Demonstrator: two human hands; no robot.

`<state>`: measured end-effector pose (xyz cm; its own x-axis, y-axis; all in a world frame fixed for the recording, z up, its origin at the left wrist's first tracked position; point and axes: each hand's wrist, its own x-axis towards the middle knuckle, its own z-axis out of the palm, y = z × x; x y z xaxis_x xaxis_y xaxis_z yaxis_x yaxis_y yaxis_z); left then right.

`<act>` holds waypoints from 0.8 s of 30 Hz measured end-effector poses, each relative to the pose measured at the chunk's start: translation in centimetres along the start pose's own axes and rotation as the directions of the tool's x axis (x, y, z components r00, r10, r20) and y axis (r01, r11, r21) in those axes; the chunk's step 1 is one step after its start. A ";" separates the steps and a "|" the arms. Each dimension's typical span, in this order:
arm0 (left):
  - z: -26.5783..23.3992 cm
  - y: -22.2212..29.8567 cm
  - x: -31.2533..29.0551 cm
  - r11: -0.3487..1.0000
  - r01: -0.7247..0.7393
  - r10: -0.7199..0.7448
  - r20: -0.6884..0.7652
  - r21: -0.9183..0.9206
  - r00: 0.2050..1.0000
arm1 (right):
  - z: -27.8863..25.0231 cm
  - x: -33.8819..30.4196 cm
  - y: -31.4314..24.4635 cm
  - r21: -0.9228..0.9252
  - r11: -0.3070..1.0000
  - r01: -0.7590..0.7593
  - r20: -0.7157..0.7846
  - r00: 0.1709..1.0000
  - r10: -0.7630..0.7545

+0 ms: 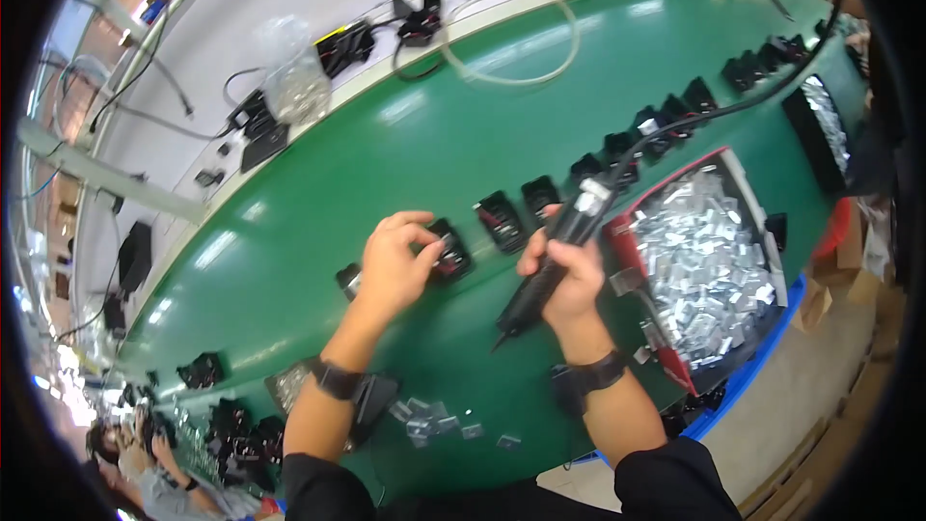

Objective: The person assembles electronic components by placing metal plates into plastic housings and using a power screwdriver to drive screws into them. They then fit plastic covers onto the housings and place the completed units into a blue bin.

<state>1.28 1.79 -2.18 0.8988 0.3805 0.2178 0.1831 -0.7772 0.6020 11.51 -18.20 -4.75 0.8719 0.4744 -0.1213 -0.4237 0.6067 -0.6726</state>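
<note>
My right hand (pixel 571 280) is wrapped round a black electric screwdriver (pixel 542 291), whose thin tip slants down to the left above the green table. A cable runs from its upper end toward the far right. My left hand (pixel 395 260) is closed, thumb and fingers at the left side of a small black plastic housing (pixel 451 253) on the table. Part of that housing is hidden behind the fingers. Just left of this hand sits another dark piece (pixel 348 280), partly covered. To the right, a similar housing with red wires (pixel 501 222) stands in a row with several more.
An open box of shiny metal plates (pixel 699 270) stands right of my right hand. Loose metal plates (pixel 424 420) lie near my left forearm. A white hose loop (pixel 511 80) rests on the far edge, beside a plastic bag (pixel 294 82). Other people work at far right and lower left.
</note>
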 end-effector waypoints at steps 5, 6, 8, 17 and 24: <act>-1.0 -2.3 -2.1 0.982 -0.085 0.099 -0.076 0.167 0.992 | 0.8 -1.2 2.7 0.032 0.997 -0.069 0.029 0.997 0.068; -1.0 -2.7 -2.5 0.988 -0.063 0.077 -0.092 0.142 0.993 | 0.9 -1.2 2.7 0.069 0.993 -0.092 0.054 0.995 0.088; -0.7 -1.8 -2.7 0.999 0.009 -0.005 -0.083 0.039 0.997 | 0.2 -1.5 3.1 0.069 0.996 -0.054 0.065 0.997 0.050; -1.7 -1.0 -1.6 0.993 0.118 -0.116 0.054 -0.022 0.992 | 0.6 -1.5 2.3 0.075 0.996 -0.040 0.048 0.998 0.036; -4.3 -6.3 -0.9 0.979 0.199 -0.204 0.235 0.043 0.951 | 1.8 -1.9 3.6 0.135 0.987 -0.090 0.086 0.993 0.079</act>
<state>-2.42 8.53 -2.85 0.9105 0.4023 -0.0957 0.3753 -0.7067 0.5998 7.91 -15.79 -5.67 0.8116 0.5736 -0.1109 -0.5297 0.6424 -0.5538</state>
